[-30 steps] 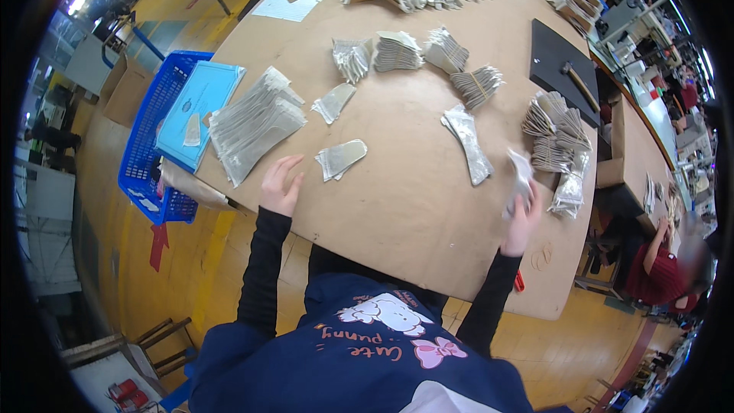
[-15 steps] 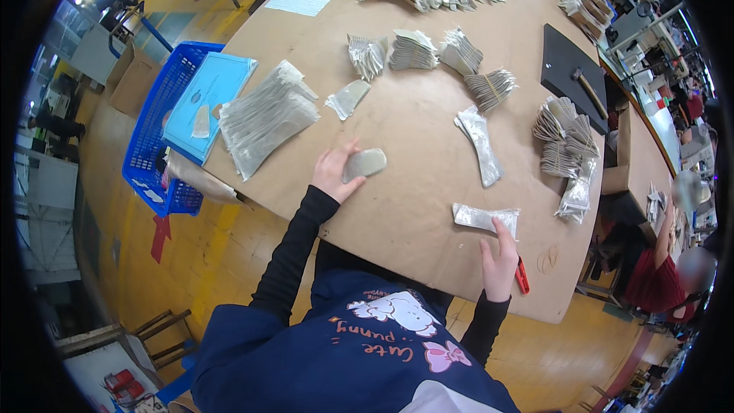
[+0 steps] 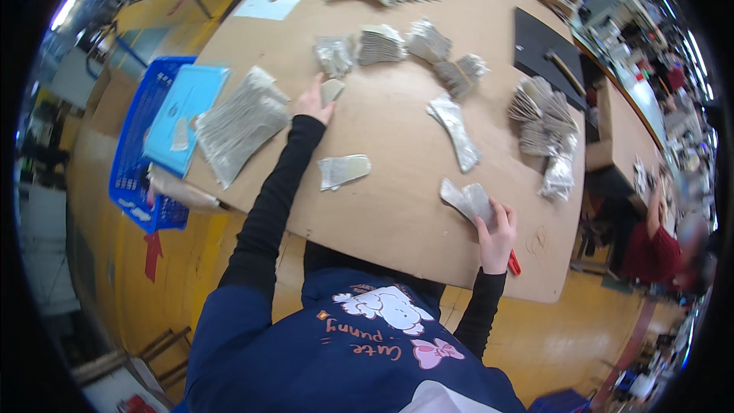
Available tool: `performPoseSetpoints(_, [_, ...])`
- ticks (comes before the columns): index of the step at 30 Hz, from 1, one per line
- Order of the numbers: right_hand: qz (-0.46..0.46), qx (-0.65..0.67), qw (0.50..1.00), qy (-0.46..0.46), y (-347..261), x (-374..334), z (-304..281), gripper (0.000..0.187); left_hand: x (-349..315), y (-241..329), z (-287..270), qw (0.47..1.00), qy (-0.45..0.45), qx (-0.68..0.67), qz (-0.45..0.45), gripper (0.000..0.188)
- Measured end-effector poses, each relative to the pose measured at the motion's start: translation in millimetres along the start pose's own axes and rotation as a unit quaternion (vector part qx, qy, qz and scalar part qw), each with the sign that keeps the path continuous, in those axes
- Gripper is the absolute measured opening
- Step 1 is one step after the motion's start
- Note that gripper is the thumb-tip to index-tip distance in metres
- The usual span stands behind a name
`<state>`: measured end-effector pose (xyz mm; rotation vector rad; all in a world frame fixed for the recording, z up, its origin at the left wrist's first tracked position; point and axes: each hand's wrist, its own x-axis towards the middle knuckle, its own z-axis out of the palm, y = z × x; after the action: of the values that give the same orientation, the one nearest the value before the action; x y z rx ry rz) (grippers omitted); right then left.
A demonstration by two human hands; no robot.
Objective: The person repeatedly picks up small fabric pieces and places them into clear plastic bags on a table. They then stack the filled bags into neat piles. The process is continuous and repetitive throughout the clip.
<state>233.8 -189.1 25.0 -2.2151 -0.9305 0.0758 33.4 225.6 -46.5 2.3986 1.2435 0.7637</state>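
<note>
My left hand (image 3: 313, 99) reaches forward, its thumb and fingers closed around the edge of a small pale flat piece (image 3: 332, 91) with a rounded end. Another rounded pale piece (image 3: 344, 171) lies alone nearer me, left of the table's middle. On the right, my right hand (image 3: 498, 231) pinches the end of a greyish-white flat piece (image 3: 479, 202), which overlaps a second strip at an angle. A curved pale strip bundle (image 3: 456, 132) lies just beyond. A red-handled tool (image 3: 514, 263) is partly hidden beside my right hand.
A wide fan of pale pieces (image 3: 241, 124) lies left, beside a blue basket (image 3: 145, 145) with a light-blue board (image 3: 187, 111). Several bundles (image 3: 382, 44) stand beyond. Right are stacked bundles (image 3: 543, 118) and a hammer (image 3: 566, 73) on a black mat (image 3: 531, 38).
My left hand has left one rounded piece on the table and moved forward to another. My right hand has closed on a piece and turned it across the strip. The whole view has shifted slightly.
</note>
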Motion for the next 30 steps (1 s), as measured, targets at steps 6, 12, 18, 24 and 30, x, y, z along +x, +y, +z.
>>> performPoseSetpoints(6, [0.027, 0.129, 0.991, 0.032, -7.4, -17.2, -23.3, 0.046, -44.1, 81.6, -55.6, 0.983, -0.048, -0.158, 0.076, 0.065])
performPoseSetpoints(12, [0.129, 0.309, 0.942, 0.023, -12.1, -18.7, -7.6, 0.051, -114.1, 145.7, -79.0, 0.862, -0.384, -0.289, 0.163, 0.058])
performPoseSetpoints(18, [0.073, 0.277, 0.958, 0.008, -26.2, -18.0, -13.4, 0.053, -104.8, 146.1, -58.9, 0.876, -0.335, -0.282, 0.202, 0.053])
performPoseSetpoints(24, [0.143, 0.344, 0.925, -0.081, -30.3, -26.0, -13.6, 0.042, -127.4, 143.0, -37.8, 0.918, -0.273, -0.229, 0.173, 0.035])
performPoseSetpoints(30, [0.145, 0.324, 0.929, -0.102, -31.1, -29.1, 2.6, 0.028, -146.9, 136.3, -33.3, 0.938, -0.234, -0.258, 0.005, 0.022])
